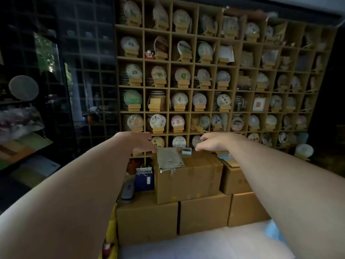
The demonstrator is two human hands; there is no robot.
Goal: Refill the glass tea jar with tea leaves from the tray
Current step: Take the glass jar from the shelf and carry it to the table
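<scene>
Neither a glass tea jar nor a tray of tea leaves shows in the head view. Both my arms stretch forward over stacked cardboard boxes. My left hand point(139, 142) hovers just above the left end of a folded grey-green cloth point(169, 158) that lies on the top box point(188, 176). My right hand point(216, 142) hangs palm down over the right side of that box, beside a small blue box point(186, 151). Both hands hold nothing, with fingers curled downward and slightly apart.
A tall wooden grid shelf point(214, 62) with several wrapped round tea cakes on stands fills the wall behind. More cardboard boxes point(204, 215) are stacked below. A blue gift bag point(144, 179) sits left of the top box. Dark shelving point(56, 90) stands to the left.
</scene>
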